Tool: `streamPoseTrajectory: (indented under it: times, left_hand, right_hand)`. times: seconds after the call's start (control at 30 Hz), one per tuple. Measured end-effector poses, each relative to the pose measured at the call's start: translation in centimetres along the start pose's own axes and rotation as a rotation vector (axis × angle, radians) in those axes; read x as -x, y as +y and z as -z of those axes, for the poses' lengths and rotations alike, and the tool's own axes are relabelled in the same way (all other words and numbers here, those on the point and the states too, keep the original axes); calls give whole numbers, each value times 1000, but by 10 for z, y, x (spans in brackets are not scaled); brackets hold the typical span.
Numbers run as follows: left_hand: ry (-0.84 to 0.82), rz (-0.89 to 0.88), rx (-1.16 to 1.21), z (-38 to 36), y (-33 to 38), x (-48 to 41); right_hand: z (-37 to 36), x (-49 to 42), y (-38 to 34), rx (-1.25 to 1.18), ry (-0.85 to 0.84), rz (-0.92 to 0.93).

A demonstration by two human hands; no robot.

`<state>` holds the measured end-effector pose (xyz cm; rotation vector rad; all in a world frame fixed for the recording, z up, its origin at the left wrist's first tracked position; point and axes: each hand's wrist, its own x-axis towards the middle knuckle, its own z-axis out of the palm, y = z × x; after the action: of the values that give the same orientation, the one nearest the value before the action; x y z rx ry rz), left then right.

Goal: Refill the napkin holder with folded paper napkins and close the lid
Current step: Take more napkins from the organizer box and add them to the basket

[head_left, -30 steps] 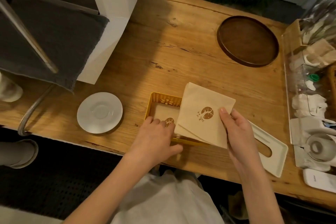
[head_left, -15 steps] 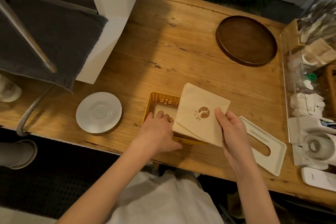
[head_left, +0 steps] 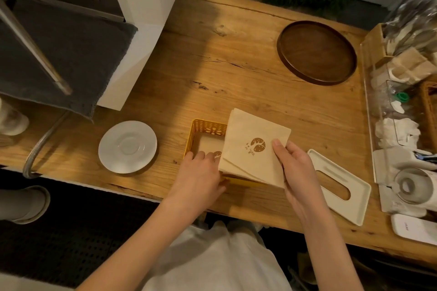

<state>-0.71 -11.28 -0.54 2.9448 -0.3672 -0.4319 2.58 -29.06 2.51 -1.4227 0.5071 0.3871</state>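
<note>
Hands: the left hand [head_left: 198, 177] is bracing the near-left corner of the napkin holder [head_left: 203, 126], fingers reaching over the rim onto the napkin inside and thumb lying along the outer wall. The right hand [head_left: 298, 178] is pinching the napkin stack [head_left: 255, 146] at its near-right edge, thumb on top and fingers tucked underneath.
Napkin stack: it is hanging tilted over the holder's right half, its near edges fanning slightly. It is looking light, soft and floppy, and the sheets are likely to slide apart, so a pinch across the whole thickness at one edge is probably suiting it best.
Holder: the yellow perforated box is sitting open near the table [head_left: 236, 54] edge, one printed napkin [head_left: 209, 146] lying flat inside.
Lid [head_left: 354, 205]: the white slotted cover is lying just right of the holder, not yet fitted.
Farther back: a white saucer [head_left: 127, 146] is sitting to the left and a round wooden tray [head_left: 316, 52] well beyond.
</note>
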Motion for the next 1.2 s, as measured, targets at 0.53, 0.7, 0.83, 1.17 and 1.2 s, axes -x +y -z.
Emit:
streamPoseTrajectory:
  times: [0.53, 0.7, 0.83, 1.17, 1.2]
  left_hand:
    - [91, 29, -6, 7, 6, 28]
    - [128, 26, 39, 7, 5, 29]
    - [166, -9, 128, 2, 2, 29]
    - [239, -47, 286, -1, -1, 33]
    - [255, -57, 316, -1, -2, 33]
  right_hand:
    - [-57, -39, 14, 141, -161, -252]
    - [-56, -46, 20, 679, -162, -74]
    - [-57, -49, 25, 939, -163, -37]
    - [-61, -47, 27, 1141, -103, -51]
    - [-61, -46, 27, 1148, -99, -51]
